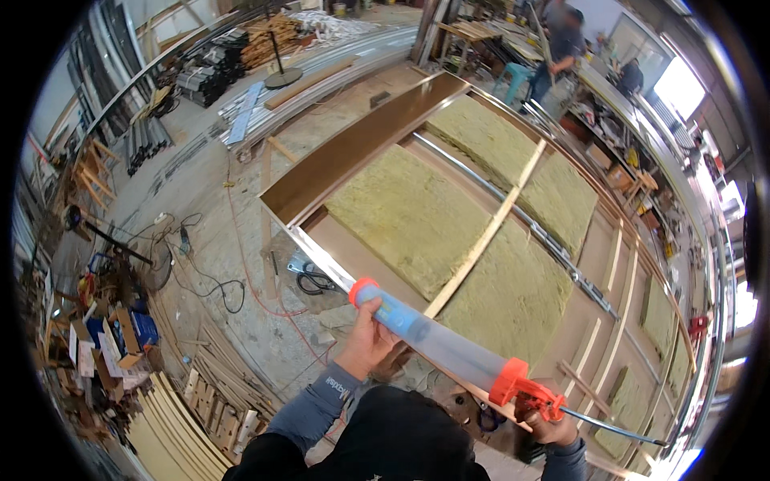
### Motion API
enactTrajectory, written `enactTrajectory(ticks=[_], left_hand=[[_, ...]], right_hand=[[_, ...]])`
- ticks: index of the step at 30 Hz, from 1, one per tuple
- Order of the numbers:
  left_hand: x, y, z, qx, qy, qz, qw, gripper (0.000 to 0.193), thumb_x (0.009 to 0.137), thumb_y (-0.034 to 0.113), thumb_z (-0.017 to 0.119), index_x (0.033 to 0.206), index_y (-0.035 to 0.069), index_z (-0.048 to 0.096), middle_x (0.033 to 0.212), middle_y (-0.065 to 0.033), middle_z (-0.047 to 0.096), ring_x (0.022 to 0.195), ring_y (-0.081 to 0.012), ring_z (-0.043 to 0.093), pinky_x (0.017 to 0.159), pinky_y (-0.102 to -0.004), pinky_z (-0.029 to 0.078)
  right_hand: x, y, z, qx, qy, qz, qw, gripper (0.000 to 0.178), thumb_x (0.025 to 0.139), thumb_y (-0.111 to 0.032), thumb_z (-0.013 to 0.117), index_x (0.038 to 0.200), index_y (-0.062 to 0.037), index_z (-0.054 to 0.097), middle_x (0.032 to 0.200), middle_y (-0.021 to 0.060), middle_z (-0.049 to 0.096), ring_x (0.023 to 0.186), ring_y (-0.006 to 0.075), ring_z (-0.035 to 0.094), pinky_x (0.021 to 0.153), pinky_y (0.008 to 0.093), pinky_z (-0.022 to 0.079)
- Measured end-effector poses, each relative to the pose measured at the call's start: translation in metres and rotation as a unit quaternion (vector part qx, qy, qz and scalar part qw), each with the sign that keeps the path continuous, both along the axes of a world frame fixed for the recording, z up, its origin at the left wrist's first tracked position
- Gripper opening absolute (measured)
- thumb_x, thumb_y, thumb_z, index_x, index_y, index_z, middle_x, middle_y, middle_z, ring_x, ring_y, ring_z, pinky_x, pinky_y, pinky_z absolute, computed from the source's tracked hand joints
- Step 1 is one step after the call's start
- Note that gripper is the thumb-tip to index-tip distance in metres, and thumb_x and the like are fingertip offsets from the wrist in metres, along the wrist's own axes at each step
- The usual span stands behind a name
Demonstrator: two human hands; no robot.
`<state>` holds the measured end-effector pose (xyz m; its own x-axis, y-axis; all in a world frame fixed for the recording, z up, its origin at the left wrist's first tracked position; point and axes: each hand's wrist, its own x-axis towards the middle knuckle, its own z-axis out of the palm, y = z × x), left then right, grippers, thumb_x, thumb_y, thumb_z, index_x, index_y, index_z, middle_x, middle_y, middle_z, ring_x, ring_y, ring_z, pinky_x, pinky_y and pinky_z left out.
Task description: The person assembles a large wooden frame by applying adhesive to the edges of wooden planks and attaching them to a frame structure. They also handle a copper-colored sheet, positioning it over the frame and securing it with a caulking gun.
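Note:
Both my hands hold a caulking gun (465,349) with a clear barrel, orange end caps and a blue pack inside. My left hand (369,341) is wrapped round the front of the barrel, just behind the orange front cap. At the other end, my right hand (552,423) grips the orange handle, and the metal plunger rod sticks out to the right. Beyond the gun lies a large brown metal panel (341,164) with raised edges. Yellowish insulation slabs (409,212), a wooden strip (488,232) and a metal rod assembly (553,244) lie in it.
Cables and a power tool (185,240) lie on the floor at left. Boxes (120,341) and wooden boards (172,425) are at lower left. Metal profiles (321,76) are stacked at the back. A person (561,48) stands beyond the panel, near a blue stool (515,78).

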<state>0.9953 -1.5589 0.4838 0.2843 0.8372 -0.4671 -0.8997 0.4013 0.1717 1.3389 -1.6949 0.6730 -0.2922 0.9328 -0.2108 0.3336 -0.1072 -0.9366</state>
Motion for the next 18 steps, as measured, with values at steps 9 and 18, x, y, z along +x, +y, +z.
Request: enactTrajectory(ticks=[9, 18], left_hand=[[0.049, -0.052, -0.008, 0.008, -0.001, -0.106, 0.994, 0.03, 0.105, 0.036, 0.061, 0.122, 0.01, 0.061, 0.118, -0.0078, 0.072, 0.111, -0.0244, 0.071, 0.099, -0.0443, 0.057], [0.078, -0.076, -0.003, -0.027, 0.065, -0.096, 0.993, 0.042, 0.097, 0.038, 0.068, 0.13, 0.013, 0.062, 0.119, -0.0125, 0.073, 0.113, -0.031, 0.071, 0.102, -0.0501, 0.058]], right_hand=[[0.032, -0.073, 0.012, 0.062, -0.006, -0.057, 0.996, 0.053, 0.1, -0.052, 0.069, 0.113, -0.0008, 0.07, 0.098, 0.0112, 0.073, 0.087, 0.0302, 0.07, 0.079, 0.04, 0.055], [0.065, -0.125, -0.01, -0.003, 0.128, -0.071, 0.989, 0.054, 0.101, -0.03, 0.076, 0.139, -0.0002, 0.05, 0.106, 0.0112, 0.072, 0.098, 0.0196, 0.07, 0.086, 0.0383, 0.056]])
